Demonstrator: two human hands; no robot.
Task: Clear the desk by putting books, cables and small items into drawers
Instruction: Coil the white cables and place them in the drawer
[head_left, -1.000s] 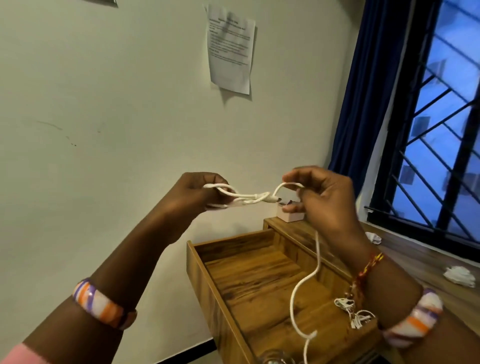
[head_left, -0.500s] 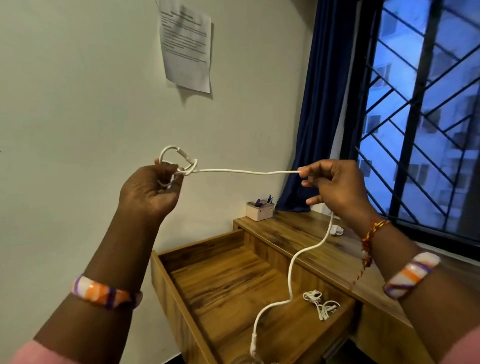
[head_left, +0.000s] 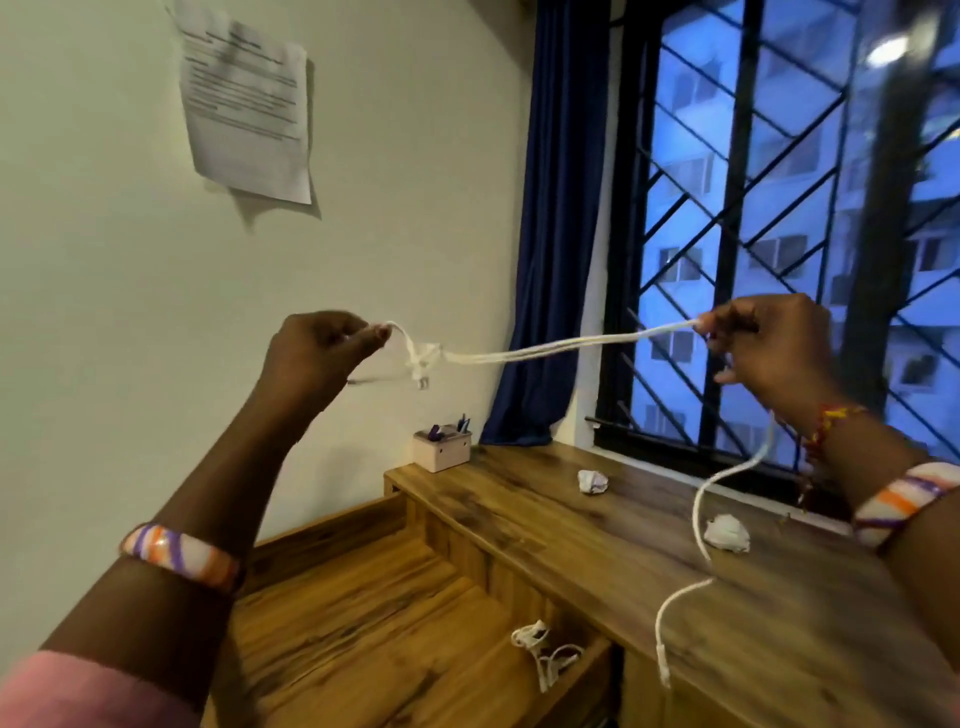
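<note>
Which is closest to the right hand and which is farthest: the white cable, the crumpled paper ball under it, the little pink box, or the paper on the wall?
From the right hand:
1. White cable, pinched in its fingers.
2. Crumpled paper ball, on the desk below the hand.
3. Pink box, at the desk's left back corner.
4. Paper on the wall, far up left.

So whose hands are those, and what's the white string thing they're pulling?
They belong to a person wearing a camera on their head, so you see what they see. The left hand and the right hand each pinch a white cable, stretched between them with a knot near the left grip; its loose end dangles over the wooden desk. On the desk lie two crumpled paper balls and a small pink box. Below, the open drawer already holds another bundled white cable.
</note>
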